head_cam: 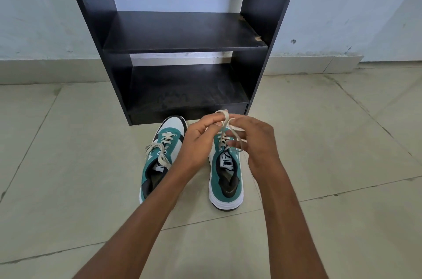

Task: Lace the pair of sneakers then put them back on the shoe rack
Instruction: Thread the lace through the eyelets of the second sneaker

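Note:
Two teal and white sneakers stand on the tiled floor in front of a black shoe rack (185, 44), toes towards it. The left sneaker (157, 164) has its cream lace tied in a bow. Over the right sneaker (225, 185), both hands hold its cream lace (225, 118) pulled up into loops. My left hand (197, 141) pinches one loop at the top. My right hand (255, 141) has the other strand running through its fingers. The hands hide the right sneaker's toe.
The rack has two bare shelves, a middle one and a low one (182, 93), and stands against a pale blue wall (354, 4). Beige floor tiles (80, 141) spread on both sides of the shoes.

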